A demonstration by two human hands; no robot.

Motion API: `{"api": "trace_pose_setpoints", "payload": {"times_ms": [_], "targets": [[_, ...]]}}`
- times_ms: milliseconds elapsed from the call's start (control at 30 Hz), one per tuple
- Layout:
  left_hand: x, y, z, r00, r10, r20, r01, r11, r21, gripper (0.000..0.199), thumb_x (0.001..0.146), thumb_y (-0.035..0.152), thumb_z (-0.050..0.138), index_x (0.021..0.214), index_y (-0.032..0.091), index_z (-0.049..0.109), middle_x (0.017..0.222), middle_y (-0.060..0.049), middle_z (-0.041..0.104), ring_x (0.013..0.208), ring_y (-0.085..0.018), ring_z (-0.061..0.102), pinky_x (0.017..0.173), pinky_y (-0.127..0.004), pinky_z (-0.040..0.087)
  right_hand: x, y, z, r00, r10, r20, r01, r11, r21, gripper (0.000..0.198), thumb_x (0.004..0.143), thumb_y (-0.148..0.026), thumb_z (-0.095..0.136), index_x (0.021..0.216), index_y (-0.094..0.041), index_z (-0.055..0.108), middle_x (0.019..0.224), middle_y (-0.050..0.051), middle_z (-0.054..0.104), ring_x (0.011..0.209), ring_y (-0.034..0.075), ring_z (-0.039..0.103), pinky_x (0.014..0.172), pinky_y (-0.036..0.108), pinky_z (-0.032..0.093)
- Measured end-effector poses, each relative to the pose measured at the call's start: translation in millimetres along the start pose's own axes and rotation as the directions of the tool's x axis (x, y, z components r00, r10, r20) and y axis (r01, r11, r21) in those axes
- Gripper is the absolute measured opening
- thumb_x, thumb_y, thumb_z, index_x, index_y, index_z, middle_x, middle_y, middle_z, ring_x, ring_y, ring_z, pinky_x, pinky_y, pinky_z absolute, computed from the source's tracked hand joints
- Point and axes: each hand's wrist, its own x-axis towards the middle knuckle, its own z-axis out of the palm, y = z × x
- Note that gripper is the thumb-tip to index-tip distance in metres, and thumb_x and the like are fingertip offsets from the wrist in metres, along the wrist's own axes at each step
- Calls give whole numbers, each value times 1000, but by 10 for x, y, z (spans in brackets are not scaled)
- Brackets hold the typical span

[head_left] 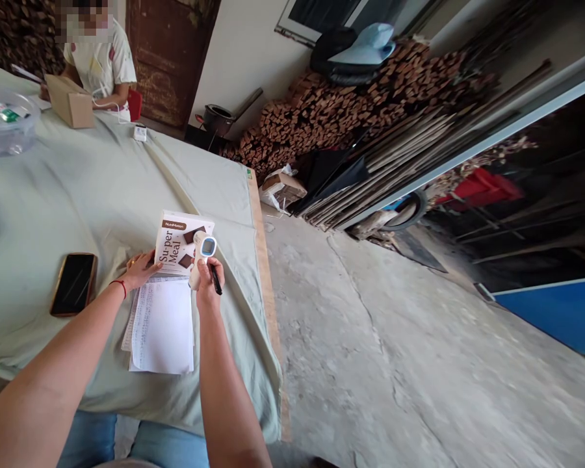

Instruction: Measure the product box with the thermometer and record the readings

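My left hand (139,270) grips the lower left corner of a white NutriMotion "Su-per Meal" box (168,237), its thumb on the front face. The box is at the top end of some sheets of paper (163,328), with rows of handwriting along the left part of the top sheet. My right hand (208,281) is closed around a white infrared thermometer (195,276) with a small blue-rimmed screen, in front of the box's right side. A black pen (216,281) also sticks out of this hand. Whether the thermometer touches the box, I cannot tell.
A phone (74,284) lies left of the papers on the green tablecloth (102,175). Farther off are a clear plastic tub (4,130), a cardboard box (69,101) and a small white device (140,133). A person (102,62) sits at the far side. The table edge (266,279) runs along the right.
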Motion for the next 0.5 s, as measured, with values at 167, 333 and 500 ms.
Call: {"api": "trace_pose_setpoints", "payload": {"times_ms": [167, 333, 500], "targets": [[1, -6, 4, 1000, -15, 6, 15, 1000, -3, 67, 94, 63, 41, 147, 25, 50, 123, -9, 68, 127, -32, 54, 110, -51, 36, 44, 65, -79, 999, -23, 24, 25, 998, -64, 41, 76, -52, 72, 94, -23, 48, 78, -1, 66, 69, 16, 65, 67, 30, 52], [-5, 3, -4, 1000, -5, 4, 5, 1000, 7, 65, 94, 62, 42, 148, 25, 49, 120, -9, 69, 123, -32, 56, 108, -50, 39, 91, 130, -123, 999, -22, 48, 27, 994, -102, 45, 75, -58, 72, 94, -23, 50, 77, -1, 65, 75, 20, 67, 69, 34, 54], [-21, 12, -4, 1000, -12, 5, 12, 1000, -7, 67, 94, 63, 41, 148, 24, 50, 123, -9, 68, 126, -33, 55, 110, -50, 37, 58, 110, -32, 1000, -12, 9, 12, 1000, -13, 42, 76, -56, 72, 94, -25, 49, 87, 0, 70, 75, 18, 68, 68, 32, 55]]}}
